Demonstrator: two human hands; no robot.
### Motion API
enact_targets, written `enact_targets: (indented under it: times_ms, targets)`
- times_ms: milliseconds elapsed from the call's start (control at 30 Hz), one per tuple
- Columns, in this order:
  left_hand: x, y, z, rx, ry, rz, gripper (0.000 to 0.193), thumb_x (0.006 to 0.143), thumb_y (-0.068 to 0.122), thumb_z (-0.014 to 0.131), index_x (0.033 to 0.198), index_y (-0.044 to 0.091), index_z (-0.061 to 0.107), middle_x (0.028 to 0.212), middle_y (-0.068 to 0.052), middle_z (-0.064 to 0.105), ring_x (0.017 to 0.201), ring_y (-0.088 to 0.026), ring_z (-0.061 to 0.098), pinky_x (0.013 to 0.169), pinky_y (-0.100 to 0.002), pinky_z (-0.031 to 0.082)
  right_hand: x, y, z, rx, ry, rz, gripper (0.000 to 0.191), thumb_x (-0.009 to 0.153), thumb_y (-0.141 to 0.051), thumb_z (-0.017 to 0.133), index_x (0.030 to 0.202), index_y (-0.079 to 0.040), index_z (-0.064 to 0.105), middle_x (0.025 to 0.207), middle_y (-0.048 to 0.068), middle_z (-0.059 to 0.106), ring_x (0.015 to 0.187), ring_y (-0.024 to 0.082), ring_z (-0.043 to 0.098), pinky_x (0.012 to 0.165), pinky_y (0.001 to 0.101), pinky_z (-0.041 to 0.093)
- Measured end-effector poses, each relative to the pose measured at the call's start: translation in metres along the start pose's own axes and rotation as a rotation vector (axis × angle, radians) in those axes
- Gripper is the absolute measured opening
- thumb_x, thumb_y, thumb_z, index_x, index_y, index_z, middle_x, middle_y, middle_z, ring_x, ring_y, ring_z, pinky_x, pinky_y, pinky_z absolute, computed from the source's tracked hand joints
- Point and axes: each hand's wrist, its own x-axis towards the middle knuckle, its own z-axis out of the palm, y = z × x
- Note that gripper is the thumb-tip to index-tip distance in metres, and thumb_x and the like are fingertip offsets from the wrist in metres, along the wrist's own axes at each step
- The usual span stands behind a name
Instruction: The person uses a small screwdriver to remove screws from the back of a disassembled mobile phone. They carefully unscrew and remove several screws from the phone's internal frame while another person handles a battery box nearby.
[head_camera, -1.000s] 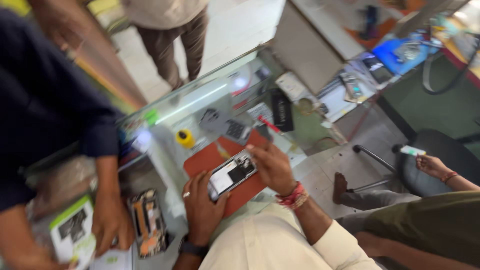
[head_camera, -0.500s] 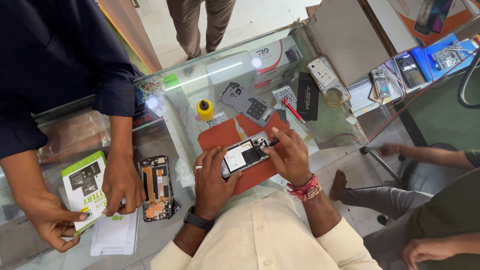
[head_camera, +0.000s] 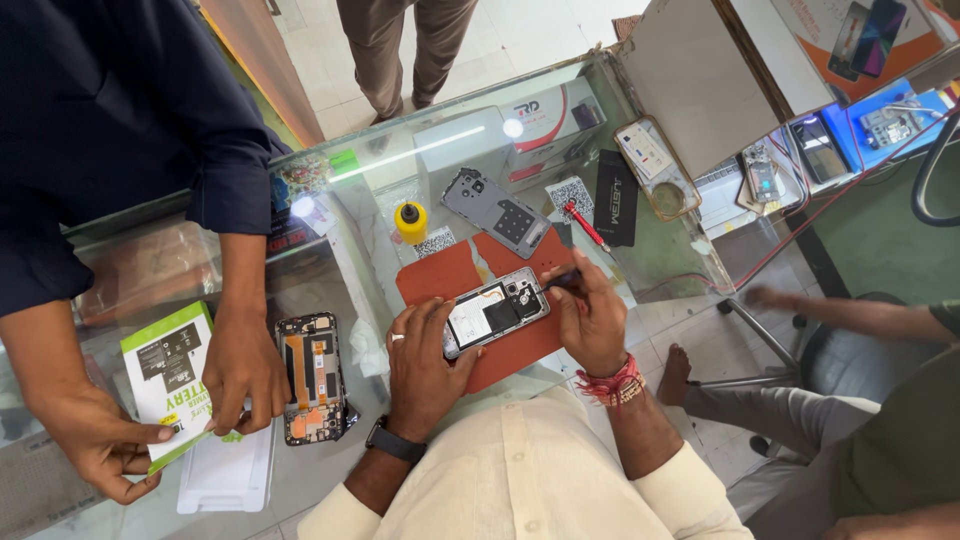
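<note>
An opened smartphone (head_camera: 495, 311) with its back off lies on a red-brown work mat (head_camera: 447, 273) on the glass counter. My left hand (head_camera: 425, 362) presses on the phone's lower end and steadies it. My right hand (head_camera: 590, 315) grips a small dark tool (head_camera: 560, 281) whose tip touches the phone's upper end. The phone's grey back cover (head_camera: 495, 211) lies just beyond the mat.
A yellow bottle (head_camera: 411, 222), a red screwdriver (head_camera: 586, 226) and a black card (head_camera: 617, 211) sit behind the mat. Another person's hands (head_camera: 243, 370) hold a green-and-white battery box (head_camera: 165, 381) at left, beside a phone frame (head_camera: 313, 375). A seated person is at right.
The view has swung and steadied over the counter. My hands stay on the phone; the other person's hands have closed on the battery box.
</note>
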Motion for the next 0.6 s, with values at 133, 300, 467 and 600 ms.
enact_targets:
  times_ms: [133,300,467,600]
  targets:
    - [-0.005,0.002,0.003,-0.001,0.036,-0.016,0.073,0.068,0.028,0.089,0.131,0.006,0.059,0.137,-0.013,0.057,0.132,-0.037,0.046,0.112,-0.052,0.033,-0.004,0.006,0.001,0.03,0.11,0.021,0.059,0.101,0.012,0.059,0.154,0.0,0.037,0.116,0.016,0.068,0.109,0.022,0.072,0.093,0.0351,0.063]
    - [0.001,0.002,0.002,0.035,0.043,-0.017,0.069,0.069,0.027,0.089,0.128,0.006,0.061,0.137,-0.013,0.056,0.132,-0.038,0.045,0.111,-0.053,0.033,0.001,0.014,0.003,0.121,0.179,0.094,0.062,0.101,0.013,0.057,0.157,0.001,0.032,0.118,0.016,0.066,0.107,0.021,0.071,0.095,0.035,0.062]
    - [0.01,-0.005,-0.006,0.044,0.017,-0.009,0.068,0.069,0.026,0.088,0.128,0.005,0.061,0.133,-0.013,0.056,0.13,-0.036,0.045,0.111,-0.054,0.033,0.006,0.01,0.007,0.135,0.034,0.169,0.057,0.101,0.007,0.049,0.156,0.002,0.035,0.12,0.019,0.063,0.106,0.025,0.066,0.095,0.0344,0.053]
    - [0.02,-0.013,-0.013,0.049,0.03,0.013,0.068,0.069,0.027,0.088,0.127,0.005,0.061,0.133,-0.014,0.056,0.129,-0.037,0.045,0.11,-0.054,0.033,0.021,0.005,0.019,-0.287,-0.235,0.23,0.02,0.09,-0.006,0.071,0.108,-0.002,0.068,0.094,0.014,0.067,0.08,0.03,0.069,0.07,0.0383,0.055]
